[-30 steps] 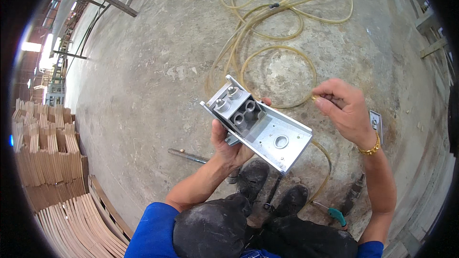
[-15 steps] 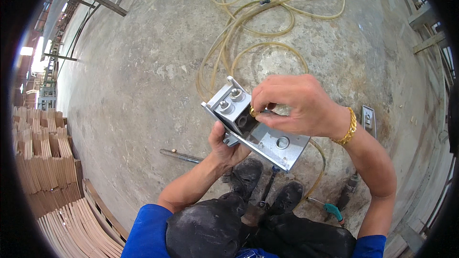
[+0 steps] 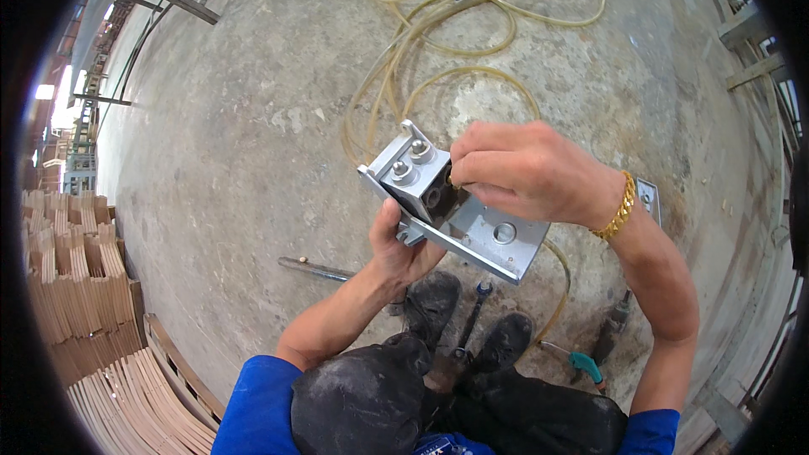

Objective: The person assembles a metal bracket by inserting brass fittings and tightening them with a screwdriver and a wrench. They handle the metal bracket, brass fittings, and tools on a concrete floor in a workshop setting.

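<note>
A silver metal housing [image 3: 482, 234], with a block at its far left end and a flat plate with a round hole at the other, is tilted in front of me. Two domed nuts [image 3: 401, 169] stand on the block's top. My left hand [image 3: 396, 253] grips the housing from below, thumb along its near side. My right hand [image 3: 518, 170] is closed in a pinch at the block's dark inner face, next to a round port [image 3: 433, 199]. The small brass-coloured piece at its fingertips is now almost wholly hidden.
Yellowish clear hose [image 3: 506, 49] lies coiled on the concrete floor ahead. By my shoes are a wrench [image 3: 474, 320], a metal bar [image 3: 316, 269], a green-handled tool [image 3: 585, 364] and a dark power tool [image 3: 613, 329]. Stacked brown boards [image 3: 80, 286] stand at left.
The housing has shifted slightly up and right, and its plate end has lifted a little. My right fingertips have moved closer against the block, covering the brass-coloured piece that showed before.
</note>
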{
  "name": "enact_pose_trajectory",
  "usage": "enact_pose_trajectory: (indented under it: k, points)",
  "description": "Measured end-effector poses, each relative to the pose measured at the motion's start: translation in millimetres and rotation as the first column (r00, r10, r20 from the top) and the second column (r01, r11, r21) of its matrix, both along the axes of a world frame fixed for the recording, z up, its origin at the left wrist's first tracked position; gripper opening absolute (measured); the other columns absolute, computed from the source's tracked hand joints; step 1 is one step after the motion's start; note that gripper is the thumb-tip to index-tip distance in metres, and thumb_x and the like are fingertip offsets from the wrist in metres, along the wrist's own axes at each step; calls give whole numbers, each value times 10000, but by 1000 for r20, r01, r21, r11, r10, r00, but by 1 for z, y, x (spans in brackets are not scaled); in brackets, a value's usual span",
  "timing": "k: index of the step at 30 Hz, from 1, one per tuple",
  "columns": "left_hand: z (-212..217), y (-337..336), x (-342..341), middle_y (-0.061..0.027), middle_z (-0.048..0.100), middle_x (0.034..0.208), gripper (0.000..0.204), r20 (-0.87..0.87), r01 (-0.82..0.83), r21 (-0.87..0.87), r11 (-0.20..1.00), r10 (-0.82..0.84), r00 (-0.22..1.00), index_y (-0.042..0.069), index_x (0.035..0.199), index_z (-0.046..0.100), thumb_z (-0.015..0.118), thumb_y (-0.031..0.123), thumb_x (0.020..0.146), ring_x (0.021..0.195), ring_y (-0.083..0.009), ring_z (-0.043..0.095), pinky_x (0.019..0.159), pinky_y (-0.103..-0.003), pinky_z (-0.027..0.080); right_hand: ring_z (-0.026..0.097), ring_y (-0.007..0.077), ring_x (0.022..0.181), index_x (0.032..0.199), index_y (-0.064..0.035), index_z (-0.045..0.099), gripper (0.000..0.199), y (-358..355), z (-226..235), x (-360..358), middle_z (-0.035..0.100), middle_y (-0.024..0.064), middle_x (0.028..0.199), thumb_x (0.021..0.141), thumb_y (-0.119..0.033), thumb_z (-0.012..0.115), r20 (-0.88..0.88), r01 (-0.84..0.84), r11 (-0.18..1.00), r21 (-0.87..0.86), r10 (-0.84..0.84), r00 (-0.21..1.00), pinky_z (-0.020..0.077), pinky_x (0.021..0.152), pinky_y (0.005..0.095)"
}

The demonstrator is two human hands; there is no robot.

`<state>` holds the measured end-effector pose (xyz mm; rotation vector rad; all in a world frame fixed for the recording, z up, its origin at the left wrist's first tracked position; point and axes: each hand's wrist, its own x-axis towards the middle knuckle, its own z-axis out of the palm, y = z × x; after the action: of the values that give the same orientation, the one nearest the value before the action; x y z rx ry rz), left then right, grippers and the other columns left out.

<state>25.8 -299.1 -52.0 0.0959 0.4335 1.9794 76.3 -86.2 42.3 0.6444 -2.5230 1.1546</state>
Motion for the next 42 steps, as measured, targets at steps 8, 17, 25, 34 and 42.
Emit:
enact_pose_trajectory:
  k: [8,17,25,34,42]
  points:
    - [2,5,1,-130,506,1321,775,12,9,-19,1000,-8,1000,48,1358,418,659,525,797,1243,-262,464,1078,-444,337,626,296,765,899,-39,619,157,6,-8,-2,629,98,819,751,-23,671,11,31,994,-109,-30,999,500,669,368]
    - [3,8,-2,-138,475,1360,841,-109,-26,-148,989,10,994,64,1373,411,632,610,772,1273,-280,439,1089,-464,327,626,292,725,885,-51,645,112,-5,-4,6,634,117,763,776,-69,664,76,205,979,-15,-203,976,486,653,386]
    - [0,8,-1,-135,462,1376,842,-127,-27,-162,986,6,992,64,1375,415,612,631,785,1279,-289,432,1097,-465,317,629,273,735,870,-51,634,124,-10,-11,17,651,95,781,757,-71,679,-79,256,966,40,-253,964,491,647,375]
    - [1,11,2,-124,547,1262,702,-29,-39,-88,995,37,999,19,1312,446,693,428,797,1198,-245,507,1064,-401,370,617,257,728,851,-42,599,175,-17,-15,22,622,84,746,730,-107,708,-95,355,924,144,-344,934,486,665,365]
    - [3,14,4,-120,565,1218,713,-41,-36,-158,987,29,999,16,1284,466,715,442,770,1146,-238,544,1028,-390,415,602,258,731,804,-49,615,164,-16,-20,25,615,79,734,772,-192,689,-73,414,886,207,-408,910,480,702,369]
